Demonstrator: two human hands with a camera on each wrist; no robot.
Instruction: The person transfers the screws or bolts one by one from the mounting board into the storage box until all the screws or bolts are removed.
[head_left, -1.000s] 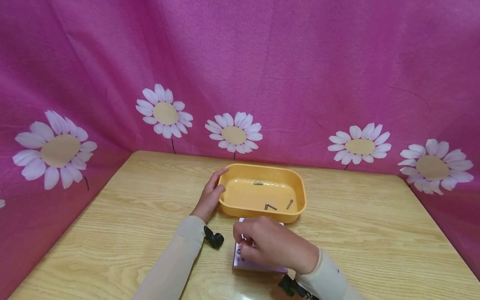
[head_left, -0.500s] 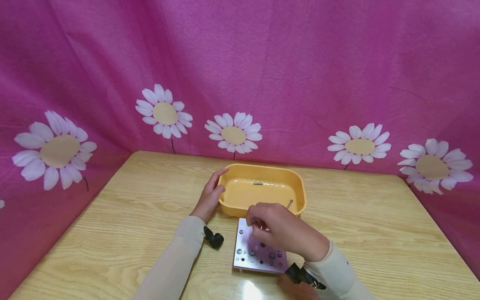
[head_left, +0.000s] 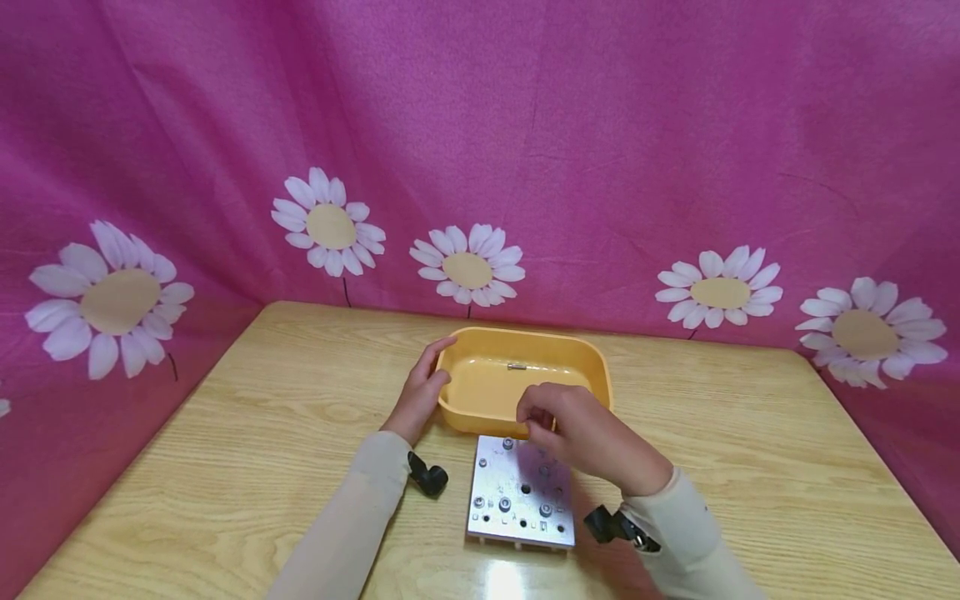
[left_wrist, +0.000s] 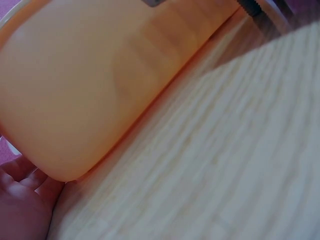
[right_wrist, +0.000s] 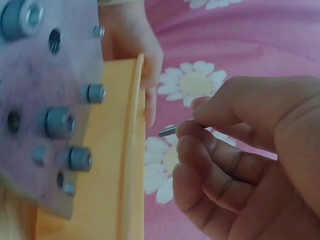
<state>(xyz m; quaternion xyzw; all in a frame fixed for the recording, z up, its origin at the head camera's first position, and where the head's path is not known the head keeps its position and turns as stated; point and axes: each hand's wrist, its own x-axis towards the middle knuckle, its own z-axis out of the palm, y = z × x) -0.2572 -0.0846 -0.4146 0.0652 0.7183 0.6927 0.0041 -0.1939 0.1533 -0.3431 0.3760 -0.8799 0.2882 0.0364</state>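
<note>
My right hand (head_left: 592, 433) is over the near edge of a yellow plastic tray (head_left: 487, 423). In the right wrist view, its thumb and index finger pinch a small screw (right_wrist: 167, 131); only a thin metal shaft shows, the other end hidden by the fingers. My left hand (head_left: 420, 396) grips the tray's left end, thumb at the rim and fingers round the outside. In front of the tray lies a silver metal plate (head_left: 498, 483) with holes and several socket-head screws (right_wrist: 60, 122) standing in it. Another screw (head_left: 516, 367) lies inside the tray.
A wood-grain table (head_left: 300, 400) carries everything. Behind it hangs a pink curtain (head_left: 600, 167) printed with white daisies. Black wrist cameras (head_left: 427, 477) sit on both cuffs. In the left wrist view, a dark threaded shaft (left_wrist: 250, 6) shows at the top edge.
My right hand has moved from over the plate up and right to the tray's near edge, uncovering the plate and hiding the tray's front-right screws. The left hand and tray have stayed still.
</note>
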